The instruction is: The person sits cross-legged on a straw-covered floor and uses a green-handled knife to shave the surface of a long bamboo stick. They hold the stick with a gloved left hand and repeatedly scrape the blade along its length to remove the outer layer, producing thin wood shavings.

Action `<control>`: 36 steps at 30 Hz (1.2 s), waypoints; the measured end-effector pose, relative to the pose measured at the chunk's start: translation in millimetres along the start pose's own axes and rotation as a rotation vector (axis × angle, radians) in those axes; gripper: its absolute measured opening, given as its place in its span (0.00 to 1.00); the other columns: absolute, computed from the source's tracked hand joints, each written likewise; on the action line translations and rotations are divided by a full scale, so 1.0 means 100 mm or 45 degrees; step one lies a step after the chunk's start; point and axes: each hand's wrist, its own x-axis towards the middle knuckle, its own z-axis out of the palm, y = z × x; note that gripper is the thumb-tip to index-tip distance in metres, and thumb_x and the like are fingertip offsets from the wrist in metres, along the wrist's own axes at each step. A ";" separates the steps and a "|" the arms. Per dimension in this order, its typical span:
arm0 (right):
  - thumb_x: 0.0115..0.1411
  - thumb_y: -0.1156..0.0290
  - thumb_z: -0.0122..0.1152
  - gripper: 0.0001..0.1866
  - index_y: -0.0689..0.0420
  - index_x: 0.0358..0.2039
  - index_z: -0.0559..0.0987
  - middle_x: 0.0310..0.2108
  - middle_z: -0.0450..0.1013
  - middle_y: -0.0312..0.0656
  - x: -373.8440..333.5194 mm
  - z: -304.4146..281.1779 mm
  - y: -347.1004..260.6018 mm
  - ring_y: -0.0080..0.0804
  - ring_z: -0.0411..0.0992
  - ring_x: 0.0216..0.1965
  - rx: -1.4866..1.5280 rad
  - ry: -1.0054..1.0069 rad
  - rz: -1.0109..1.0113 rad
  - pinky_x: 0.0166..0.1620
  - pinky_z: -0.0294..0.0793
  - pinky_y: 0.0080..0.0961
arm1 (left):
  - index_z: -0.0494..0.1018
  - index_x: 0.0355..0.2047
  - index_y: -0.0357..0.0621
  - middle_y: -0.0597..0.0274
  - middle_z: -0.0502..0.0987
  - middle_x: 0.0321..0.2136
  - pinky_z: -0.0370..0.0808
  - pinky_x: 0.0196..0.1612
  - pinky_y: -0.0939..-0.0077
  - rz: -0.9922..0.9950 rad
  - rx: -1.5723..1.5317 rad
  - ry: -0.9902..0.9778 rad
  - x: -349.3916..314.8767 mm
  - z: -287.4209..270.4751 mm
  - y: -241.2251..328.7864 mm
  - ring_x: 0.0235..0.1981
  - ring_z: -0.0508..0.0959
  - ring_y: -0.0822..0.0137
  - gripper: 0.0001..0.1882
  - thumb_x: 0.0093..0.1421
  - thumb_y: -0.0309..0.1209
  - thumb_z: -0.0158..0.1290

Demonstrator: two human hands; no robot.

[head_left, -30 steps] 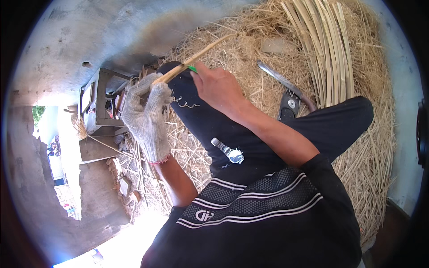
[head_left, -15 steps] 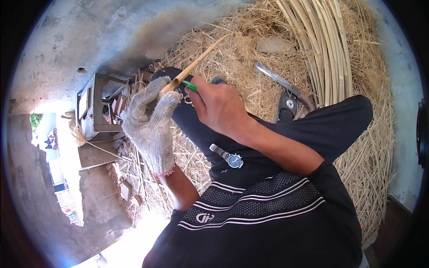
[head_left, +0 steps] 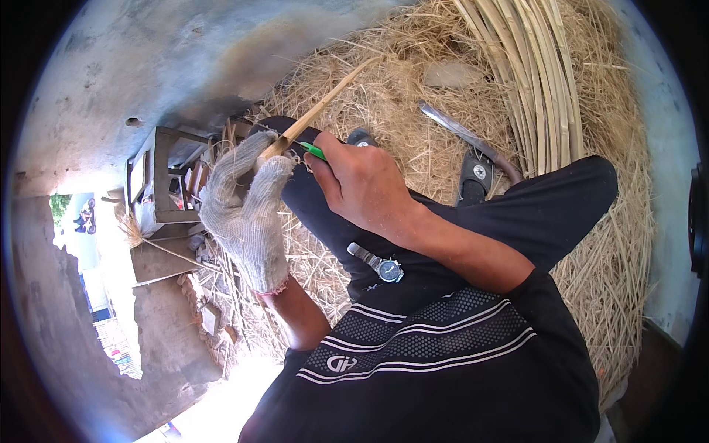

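My left hand (head_left: pixel 247 203), in a pale knitted work glove, is closed around the near end of a tapered, light-brown bamboo piece (head_left: pixel 321 105). The bamboo's thin tip slants away to the far right over the straw. My bare right hand (head_left: pixel 363 184) is closed on a small green tool (head_left: pixel 313 150); most of it is hidden in the fingers. The tool's end sits just beside the bamboo, close to the gloved fingertips; whether it touches cannot be made out. A thin pale shaving (head_left: pixel 294 158) hangs near the glove.
A wristwatch (head_left: pixel 388 270) lies on my dark trousers. Beyond my legs, a long-bladed knife (head_left: pixel 456 127) rests on straw beside a dark shoe (head_left: pixel 475 177). Long pale strips (head_left: pixel 543 88) lie at the far right. A wooden cabinet (head_left: pixel 170 177) stands by the wall at left.
My right hand and the green tool have shifted slightly right and down, a little away from the bamboo. The left hand's grip looks the same.
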 end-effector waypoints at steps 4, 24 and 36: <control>0.66 0.67 0.55 0.09 0.61 0.35 0.71 0.17 0.72 0.54 0.01 0.24 0.55 0.54 0.74 0.19 -0.185 -0.018 0.255 0.23 0.73 0.44 | 0.78 0.42 0.30 0.50 0.80 0.42 0.83 0.42 0.73 -0.006 -0.058 -0.024 -0.02 0.04 0.00 0.38 0.82 0.62 0.11 0.58 0.18 0.59; 0.68 0.63 0.51 0.13 0.62 0.36 0.69 0.19 0.74 0.56 0.22 0.48 0.09 0.59 0.76 0.23 -0.185 -0.158 0.138 0.27 0.74 0.52 | 0.80 0.42 0.33 0.52 0.82 0.39 0.82 0.40 0.76 -0.051 -0.114 0.190 0.08 -0.19 -0.07 0.34 0.82 0.68 0.11 0.57 0.20 0.62; 0.64 0.71 0.48 0.06 0.60 0.38 0.71 0.26 0.78 0.58 0.29 0.41 0.34 0.56 0.79 0.29 -0.299 -0.193 0.192 0.31 0.78 0.50 | 0.79 0.43 0.33 0.55 0.82 0.37 0.79 0.40 0.78 -0.039 -0.131 0.125 0.04 -0.15 -0.11 0.33 0.81 0.72 0.13 0.56 0.21 0.63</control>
